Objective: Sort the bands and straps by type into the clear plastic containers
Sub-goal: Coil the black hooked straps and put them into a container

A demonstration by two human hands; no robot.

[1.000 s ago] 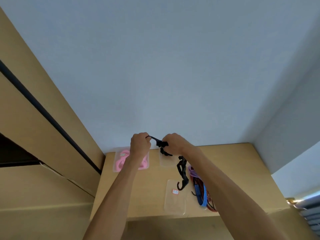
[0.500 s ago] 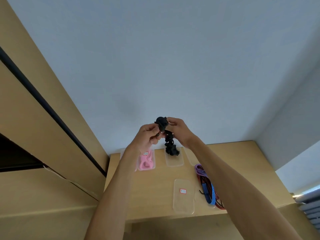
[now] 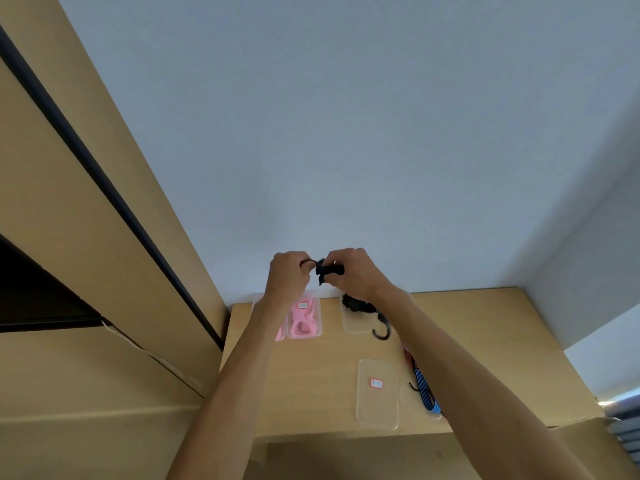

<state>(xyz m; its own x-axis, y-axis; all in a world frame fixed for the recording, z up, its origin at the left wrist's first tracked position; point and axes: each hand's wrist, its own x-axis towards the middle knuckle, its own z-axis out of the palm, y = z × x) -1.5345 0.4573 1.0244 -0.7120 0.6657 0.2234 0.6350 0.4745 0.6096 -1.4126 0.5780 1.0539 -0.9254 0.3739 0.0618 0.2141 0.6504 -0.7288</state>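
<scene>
Spanning the lower view, the wooden table [image 3: 485, 341] carries clear containers: one [image 3: 304, 318] with pink bands, one [image 3: 356, 317] with a black strap whose hook hangs over its near rim, and one [image 3: 377, 393] with only a label. Blue and red straps [image 3: 424, 389] lie beside it. Above the far edge, the left hand [image 3: 289, 273] and right hand [image 3: 353, 273] each close their grip on a bunched black strap [image 3: 327, 270] between them.
</scene>
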